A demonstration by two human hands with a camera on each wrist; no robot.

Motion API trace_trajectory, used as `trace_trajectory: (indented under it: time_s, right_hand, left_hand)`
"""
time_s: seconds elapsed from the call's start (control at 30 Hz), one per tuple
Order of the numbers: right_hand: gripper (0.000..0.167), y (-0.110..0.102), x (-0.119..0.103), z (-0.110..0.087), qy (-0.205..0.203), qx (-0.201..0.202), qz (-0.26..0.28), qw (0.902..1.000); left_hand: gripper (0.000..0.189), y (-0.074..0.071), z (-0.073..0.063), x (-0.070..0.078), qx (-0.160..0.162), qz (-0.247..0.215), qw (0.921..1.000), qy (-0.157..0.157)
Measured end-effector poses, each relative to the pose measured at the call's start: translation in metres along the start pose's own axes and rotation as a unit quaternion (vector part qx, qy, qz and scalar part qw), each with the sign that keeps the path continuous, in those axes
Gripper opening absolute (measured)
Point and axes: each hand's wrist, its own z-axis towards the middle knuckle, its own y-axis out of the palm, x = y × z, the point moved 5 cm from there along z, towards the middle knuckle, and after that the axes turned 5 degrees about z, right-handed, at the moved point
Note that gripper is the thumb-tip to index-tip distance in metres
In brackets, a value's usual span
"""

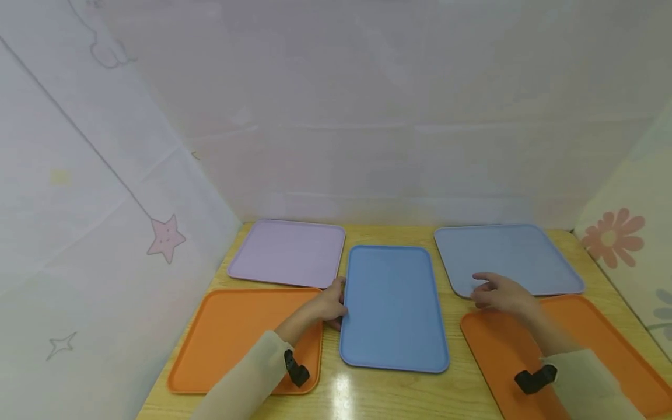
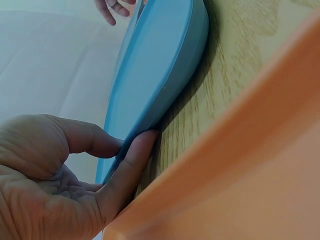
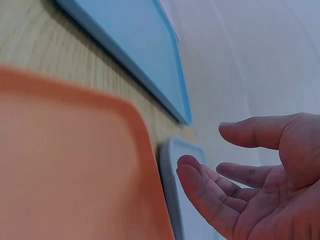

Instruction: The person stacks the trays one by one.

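The left hand (image 1: 331, 303) aptly pinches the likely light, stiff blue tray (image 1: 394, 306) by its rim facing the tabletop's (image 1: 388, 396) left edge. The right hand (image 1: 501, 294) gapes, empty.

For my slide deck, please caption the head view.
Left hand grips the blue tray by its edge; right hand hovers, empty.

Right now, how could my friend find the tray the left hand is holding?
Start at the wooden table. Near its middle, between two orange trays, the left hand holds the blue tray. It's a stronger blue than the pale tray, back right.
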Motion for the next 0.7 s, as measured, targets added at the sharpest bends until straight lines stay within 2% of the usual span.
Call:
trace_trajectory:
  time_s: [0.07, 0.27, 0.53, 0.7]
  right_hand:
    - [0.070, -0.013, 0.007, -0.011, 0.007, -0.005, 0.018, 0.9998]
    - [0.074, -0.047, 0.029, -0.033, 0.000, -0.014, 0.024, 0.9996]
    - [0.072, -0.087, 0.059, -0.063, -0.018, -0.024, -0.019, 0.9994]
    - [0.073, -0.110, 0.077, -0.078, 0.010, -0.030, -0.047, 0.9984]
  left_hand:
    - [0.085, 0.000, 0.000, 0.001, -0.001, -0.004, 1.0000, 0.000]
    - [0.085, 0.001, -0.002, 0.002, -0.005, -0.012, 0.9999, -0.006]
    - [0.082, 0.001, -0.002, 0.001, -0.013, -0.016, 0.9998, 0.001]
    - [0.083, 0.000, -0.002, -0.001, -0.008, -0.015, 0.9999, 0.003]
